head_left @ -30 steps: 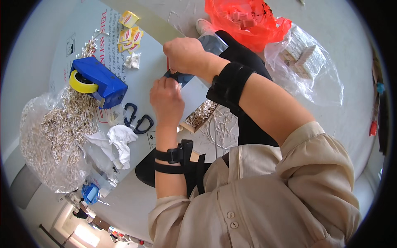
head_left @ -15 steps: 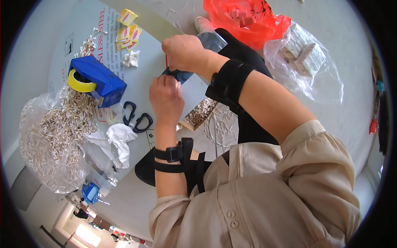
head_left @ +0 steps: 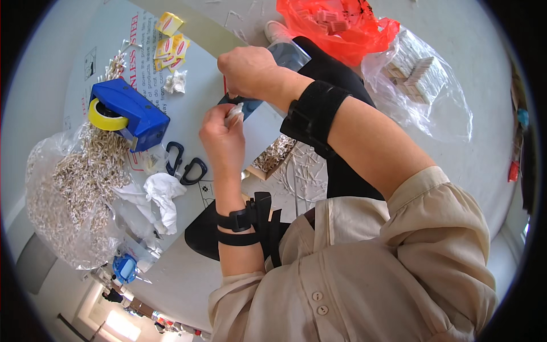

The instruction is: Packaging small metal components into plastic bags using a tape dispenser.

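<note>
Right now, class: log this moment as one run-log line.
left hand: pinching small clear packet | right hand: gripping same packet from above | nearby: blue tape dispenser, black scissors

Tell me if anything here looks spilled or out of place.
Yes. Small pale sticks lie scattered loose on the floor beside the table edge, by the person's leg, while most sit in the clear bag on the table.

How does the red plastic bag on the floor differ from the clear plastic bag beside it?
The red bag is opaque orange-red, bunched up and open at the top, with pale blocks showing in its mouth. The clear bag is see-through, spread wider and flatter, so its stacked pale blocks show through the film. The red bag lies nearer the top of the view; the clear bag sits further right. Both are thin, crinkled plastic holding similar pale pieces.
</note>
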A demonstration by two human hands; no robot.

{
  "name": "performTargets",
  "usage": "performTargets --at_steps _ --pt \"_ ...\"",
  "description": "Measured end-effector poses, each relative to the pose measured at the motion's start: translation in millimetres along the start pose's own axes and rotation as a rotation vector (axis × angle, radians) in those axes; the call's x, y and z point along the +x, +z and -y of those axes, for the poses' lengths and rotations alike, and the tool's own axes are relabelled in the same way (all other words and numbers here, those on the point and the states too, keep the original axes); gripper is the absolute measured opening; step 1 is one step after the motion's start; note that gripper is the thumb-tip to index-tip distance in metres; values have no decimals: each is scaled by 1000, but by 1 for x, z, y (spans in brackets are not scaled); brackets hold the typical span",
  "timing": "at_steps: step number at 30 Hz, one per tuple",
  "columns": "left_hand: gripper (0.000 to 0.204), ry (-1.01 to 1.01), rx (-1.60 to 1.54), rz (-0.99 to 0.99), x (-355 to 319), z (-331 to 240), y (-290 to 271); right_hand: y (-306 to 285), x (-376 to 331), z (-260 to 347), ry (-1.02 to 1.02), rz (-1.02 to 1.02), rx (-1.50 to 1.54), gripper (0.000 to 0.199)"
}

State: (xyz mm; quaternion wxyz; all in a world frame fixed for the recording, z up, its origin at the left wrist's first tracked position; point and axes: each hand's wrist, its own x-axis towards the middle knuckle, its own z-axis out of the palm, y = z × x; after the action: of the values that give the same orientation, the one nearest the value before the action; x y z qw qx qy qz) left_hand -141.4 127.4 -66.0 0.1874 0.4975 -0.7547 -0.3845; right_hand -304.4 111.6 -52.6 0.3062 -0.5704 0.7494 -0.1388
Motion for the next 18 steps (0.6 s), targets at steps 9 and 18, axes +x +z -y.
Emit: performTargets --at_steps 9,18 --pt "13 107 427 179 0 1 -23 2 0 -1 20 12 -37 29" --pt "10 108 625 273 4 -5 -31 -1 0 3 0 29 -1 21"
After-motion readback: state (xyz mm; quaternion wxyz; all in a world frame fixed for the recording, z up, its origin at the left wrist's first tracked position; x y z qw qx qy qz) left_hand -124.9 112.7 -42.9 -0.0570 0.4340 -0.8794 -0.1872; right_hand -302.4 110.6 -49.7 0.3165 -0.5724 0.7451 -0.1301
